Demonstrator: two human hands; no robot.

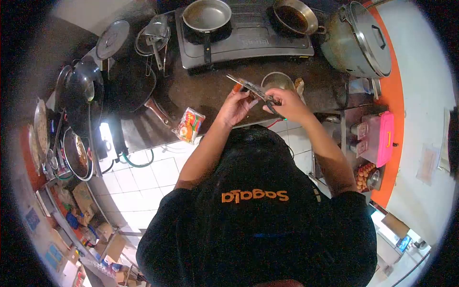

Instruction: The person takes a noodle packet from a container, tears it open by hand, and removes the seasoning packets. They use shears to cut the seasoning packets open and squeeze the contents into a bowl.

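Scissors are held in my right hand, whose fingers wrap round the handles at the counter's front edge. The blades point up and to the left, over my left hand. My left hand is closed on a small orange-red item, partly hidden by the blades and fingers. Just behind my right hand stands a round metal bowl. A colourful food packet lies on the counter edge to the left of my left hand.
A stove at the back bears a pan and a second pan with dark liquid. A large lidded pot stands right. Woks and a brown-handled pan are left. A pink box sits lower right.
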